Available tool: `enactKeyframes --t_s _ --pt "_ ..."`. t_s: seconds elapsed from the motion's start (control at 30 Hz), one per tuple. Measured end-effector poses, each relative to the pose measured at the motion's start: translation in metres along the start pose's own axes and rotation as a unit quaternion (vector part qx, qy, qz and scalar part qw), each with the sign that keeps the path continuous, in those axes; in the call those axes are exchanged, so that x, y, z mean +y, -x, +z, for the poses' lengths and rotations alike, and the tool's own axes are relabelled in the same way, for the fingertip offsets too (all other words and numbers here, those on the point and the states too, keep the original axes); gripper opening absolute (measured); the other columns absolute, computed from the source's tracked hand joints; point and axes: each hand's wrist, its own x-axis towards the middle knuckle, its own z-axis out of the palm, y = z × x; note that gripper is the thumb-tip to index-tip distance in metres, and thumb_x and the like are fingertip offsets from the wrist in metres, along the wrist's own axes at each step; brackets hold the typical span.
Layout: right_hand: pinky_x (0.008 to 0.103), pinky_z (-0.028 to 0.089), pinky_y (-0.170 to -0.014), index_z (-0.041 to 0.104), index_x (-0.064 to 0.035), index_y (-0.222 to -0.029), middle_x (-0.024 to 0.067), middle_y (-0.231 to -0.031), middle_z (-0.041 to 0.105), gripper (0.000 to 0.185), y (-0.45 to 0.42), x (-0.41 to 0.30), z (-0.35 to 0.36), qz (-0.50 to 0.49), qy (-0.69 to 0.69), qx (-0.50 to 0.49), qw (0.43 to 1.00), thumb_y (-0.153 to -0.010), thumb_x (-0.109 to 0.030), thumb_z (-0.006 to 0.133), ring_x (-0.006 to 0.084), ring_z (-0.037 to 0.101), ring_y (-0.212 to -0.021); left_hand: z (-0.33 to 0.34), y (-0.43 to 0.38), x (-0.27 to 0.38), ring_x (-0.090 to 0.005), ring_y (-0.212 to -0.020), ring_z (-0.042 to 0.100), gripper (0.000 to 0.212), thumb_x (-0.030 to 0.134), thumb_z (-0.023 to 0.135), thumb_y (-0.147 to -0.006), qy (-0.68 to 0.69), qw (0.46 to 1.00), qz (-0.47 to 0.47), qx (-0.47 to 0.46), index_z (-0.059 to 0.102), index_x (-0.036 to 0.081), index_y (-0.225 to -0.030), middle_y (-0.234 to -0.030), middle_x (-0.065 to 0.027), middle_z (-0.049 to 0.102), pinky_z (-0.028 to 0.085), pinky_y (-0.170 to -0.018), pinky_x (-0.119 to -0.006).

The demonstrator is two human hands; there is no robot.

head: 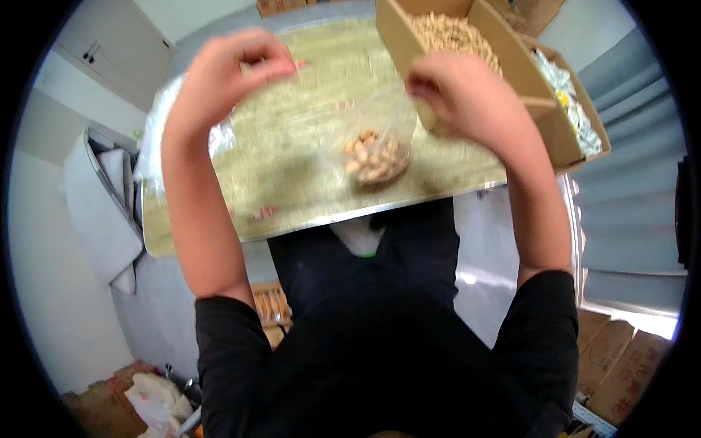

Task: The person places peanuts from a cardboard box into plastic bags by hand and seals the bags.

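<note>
A clear plastic bag (pixel 383 117), partly filled with peanuts in the shell (pixel 378 159), sits on the table near its front edge. Its loose upper part rises toward my right hand (pixel 460 90). That hand is blurred, its fingers curled beside the bag's top and in front of a cardboard box (pixel 515 60); whether it touches the plastic is unclear. Over the table's far left part hovers my left hand (pixel 241 68), thumb and fingertips brought together in a loop. Nothing shows between them, and it is apart from the bag.
Loose peanuts (pixel 452 35) fill part of the cardboard box on the right, and wrapped packets (pixel 572 104) lie in another compartment. Clear plastic (pixel 159 137) covers the left side of the yellowish table (pixel 306 137). Grey curtains (pixel 630 219) hang at right; cartons (pixel 624 367) stand below.
</note>
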Motion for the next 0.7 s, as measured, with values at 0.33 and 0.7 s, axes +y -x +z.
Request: enactKeyframes --t_s 0.33,0.7 --pt "0.0324 0.055 -0.073 0.063 0.0023 -0.093 0.0122 -0.084 0.066 0.015 -0.002 0.017 0.007 -0.007 -0.132 -0.022 0.991 -0.089 -0.011 0.067 0.0221 0.068 -0.076 0.087 0.020 0.019 -0.0211 -0.098 0.065 0.079 0.020 0.085 -0.079 0.029 0.996 -0.079 -0.039 0.047 0.017 -0.148 -0.111 -0.0081 0.070 0.052 -0.086 -0.036" --pt "0.0320 0.054 -0.071 0.068 -0.0008 -0.088 0.0091 -0.081 0.068 0.013 0.018 0.037 0.043 0.053 -0.223 0.076 0.970 -0.085 -0.014 0.068 0.0197 0.067 -0.073 0.088 0.007 -0.013 -0.0137 -0.082 0.069 0.021 0.008 0.078 -0.085 0.070 0.988 -0.031 0.132 0.072 0.004 -0.104 -0.090 -0.0064 0.074 0.054 -0.077 -0.029"
